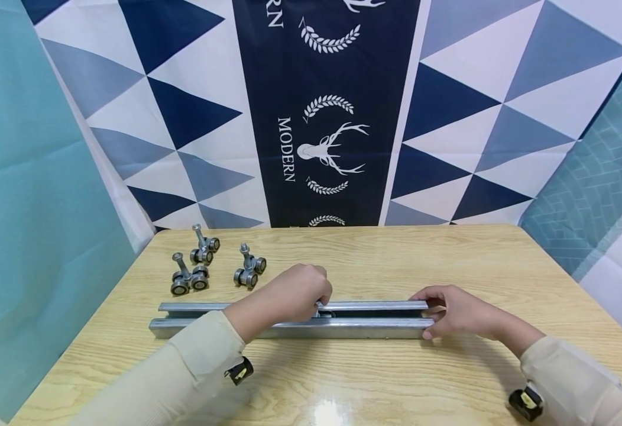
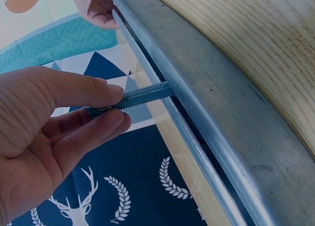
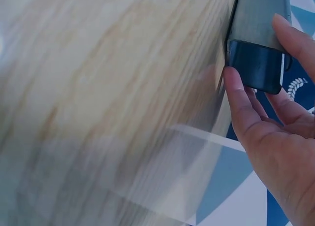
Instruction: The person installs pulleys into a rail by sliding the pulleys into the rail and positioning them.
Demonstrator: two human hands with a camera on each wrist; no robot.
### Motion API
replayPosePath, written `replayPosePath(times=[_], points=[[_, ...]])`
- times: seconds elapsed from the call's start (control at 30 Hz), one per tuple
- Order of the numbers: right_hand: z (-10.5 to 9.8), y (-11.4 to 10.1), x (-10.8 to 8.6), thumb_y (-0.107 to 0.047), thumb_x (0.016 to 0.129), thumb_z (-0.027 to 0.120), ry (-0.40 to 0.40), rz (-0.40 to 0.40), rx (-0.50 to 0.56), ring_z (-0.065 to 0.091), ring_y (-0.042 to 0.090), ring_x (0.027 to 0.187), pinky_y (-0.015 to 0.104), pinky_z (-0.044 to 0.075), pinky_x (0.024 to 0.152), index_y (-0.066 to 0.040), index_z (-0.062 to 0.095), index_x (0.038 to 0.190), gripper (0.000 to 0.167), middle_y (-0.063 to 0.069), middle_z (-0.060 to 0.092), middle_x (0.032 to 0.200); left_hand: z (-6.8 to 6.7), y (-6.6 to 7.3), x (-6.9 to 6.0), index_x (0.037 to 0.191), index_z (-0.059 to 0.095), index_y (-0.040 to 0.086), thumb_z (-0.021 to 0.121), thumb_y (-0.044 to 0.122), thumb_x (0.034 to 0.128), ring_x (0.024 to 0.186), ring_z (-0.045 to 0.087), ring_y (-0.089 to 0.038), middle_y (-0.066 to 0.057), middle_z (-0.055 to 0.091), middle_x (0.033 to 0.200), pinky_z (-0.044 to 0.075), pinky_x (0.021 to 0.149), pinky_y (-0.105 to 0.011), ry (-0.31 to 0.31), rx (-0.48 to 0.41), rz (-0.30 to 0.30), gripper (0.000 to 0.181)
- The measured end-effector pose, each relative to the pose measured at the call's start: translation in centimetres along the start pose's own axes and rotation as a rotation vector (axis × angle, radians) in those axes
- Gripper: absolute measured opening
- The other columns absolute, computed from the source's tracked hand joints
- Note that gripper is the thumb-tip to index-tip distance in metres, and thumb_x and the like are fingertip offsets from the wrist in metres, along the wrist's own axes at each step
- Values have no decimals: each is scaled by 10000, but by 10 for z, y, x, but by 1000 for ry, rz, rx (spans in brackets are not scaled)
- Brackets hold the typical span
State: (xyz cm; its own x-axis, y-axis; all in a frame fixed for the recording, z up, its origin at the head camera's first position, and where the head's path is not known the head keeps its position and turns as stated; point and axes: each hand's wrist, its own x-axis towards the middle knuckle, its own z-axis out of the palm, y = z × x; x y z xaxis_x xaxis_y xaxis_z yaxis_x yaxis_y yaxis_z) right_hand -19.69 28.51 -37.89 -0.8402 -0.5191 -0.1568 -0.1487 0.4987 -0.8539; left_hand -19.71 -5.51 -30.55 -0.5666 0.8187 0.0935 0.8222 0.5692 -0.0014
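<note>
A slotted metal channel rail [image 1: 343, 330] lies lengthwise across the table with its slot upward. My left hand [image 1: 297, 293] is over the rail's middle and pinches a threaded bolt [image 2: 145, 96] between thumb and fingers. In the left wrist view the bolt stands out of the slot; whatever it joins inside the rail is hidden. At the rail's right end, my right hand [image 1: 462, 310] holds the two side walls, thumb on the near side and fingers on the far side. The right wrist view shows the rail's open end [image 3: 256, 66] beside those fingertips.
Three roller trolleys with upright bolts stand at the table's back left: one nearer trolley [image 1: 188, 279], one farther trolley [image 1: 203, 245] and one trolley [image 1: 249, 269] to their right. Behind the wooden table [image 1: 375, 260] hangs a patterned cloth [image 1: 332, 148].
</note>
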Motion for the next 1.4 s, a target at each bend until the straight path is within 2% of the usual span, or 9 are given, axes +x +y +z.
replayPosePath(times=[0.3, 0.6, 0.77, 1.17, 1.4], points=[[-1, 4, 2, -89, 692, 863, 15, 15, -8, 558, 318, 1049, 281, 527, 813, 47, 568, 1223, 623, 166, 574, 1145, 0, 4, 6, 754, 719, 111, 640, -103, 703, 639, 429, -83, 43, 535, 725, 431, 596, -217, -14, 13, 1, 234], [-2, 5, 1, -74, 703, 849, 9, -3, 1, 538, 334, 1067, 277, 525, 820, 47, 557, 1247, 629, 175, 569, 1157, 1, 9, 15, 794, 738, 121, 674, -69, 717, 665, 489, -74, 42, 568, 757, 457, 622, -218, -30, 35, 16, 215], [-3, 3, -1, -73, 719, 836, 5, -11, 16, 541, 341, 1079, 270, 524, 820, 53, 554, 1260, 622, 186, 568, 1173, 2, 12, 19, 766, 732, 133, 679, -58, 720, 665, 472, -70, 51, 563, 750, 448, 617, -212, -15, 35, 28, 204], [-3, 6, -1, -88, 728, 835, 17, -17, -7, 542, 337, 1071, 257, 518, 818, 37, 567, 1260, 608, 182, 570, 1178, 5, 19, 32, 829, 759, 151, 701, -20, 741, 721, 542, -60, 49, 613, 802, 471, 660, -193, 0, 44, 36, 201], [-3, 5, -2, -94, 739, 830, 18, -23, -14, 542, 343, 1076, 257, 518, 823, 37, 567, 1257, 595, 181, 571, 1176, 6, 23, 38, 809, 758, 150, 702, -21, 740, 695, 507, -55, 58, 596, 782, 448, 635, -188, 5, 56, 48, 193]])
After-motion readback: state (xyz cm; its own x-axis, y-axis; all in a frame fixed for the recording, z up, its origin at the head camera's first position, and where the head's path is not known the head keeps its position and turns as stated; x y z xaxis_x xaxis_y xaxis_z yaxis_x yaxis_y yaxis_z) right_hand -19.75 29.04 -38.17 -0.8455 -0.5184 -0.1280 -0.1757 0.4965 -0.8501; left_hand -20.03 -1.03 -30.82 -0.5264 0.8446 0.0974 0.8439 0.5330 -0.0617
